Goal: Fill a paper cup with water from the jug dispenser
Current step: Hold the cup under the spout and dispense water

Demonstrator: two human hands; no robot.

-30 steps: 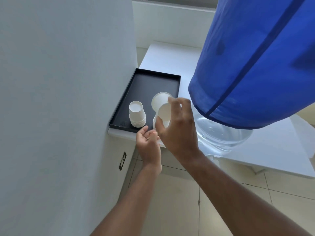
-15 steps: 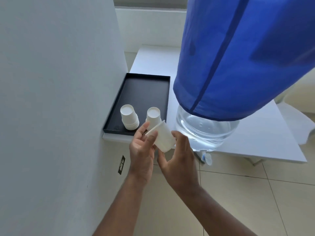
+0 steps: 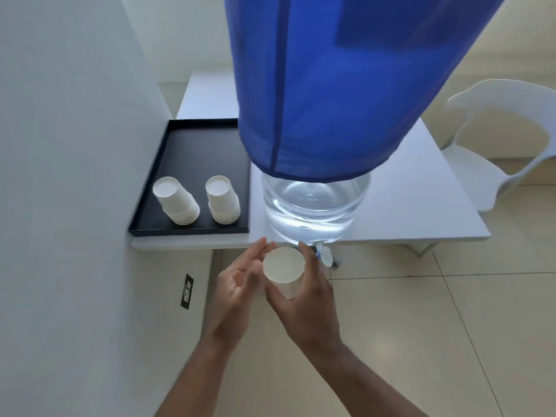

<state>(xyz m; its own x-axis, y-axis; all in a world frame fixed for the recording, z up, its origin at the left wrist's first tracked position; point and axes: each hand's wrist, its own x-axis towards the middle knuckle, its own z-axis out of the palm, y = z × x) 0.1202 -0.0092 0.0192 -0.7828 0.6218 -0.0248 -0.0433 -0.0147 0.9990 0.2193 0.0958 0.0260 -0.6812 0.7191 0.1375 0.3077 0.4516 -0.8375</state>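
Note:
A white paper cup (image 3: 283, 266) is upright in my right hand (image 3: 304, 299), which wraps it from the right, below the table's front edge. My left hand (image 3: 240, 281) is beside the cup on its left, fingers spread, fingertips at or near its rim. The clear water jug (image 3: 313, 206) stands on the white table (image 3: 421, 212) under a blue cloth cover (image 3: 346, 85). Its small tap (image 3: 325, 255) sticks out over the table edge, just right of the cup and slightly above it. The cup looks empty.
A black tray (image 3: 198, 145) on the table's left holds two stacks of upside-down paper cups (image 3: 177, 203) (image 3: 224, 201). A white wall (image 3: 60, 176) with a socket (image 3: 187, 291) is on the left. A white chair (image 3: 496, 139) stands at the right. Tiled floor lies below.
The cup came off the tray stack, was turned from tilted to upright, and moved down and right toward the tap. My view shifted lower and closer to the jug.

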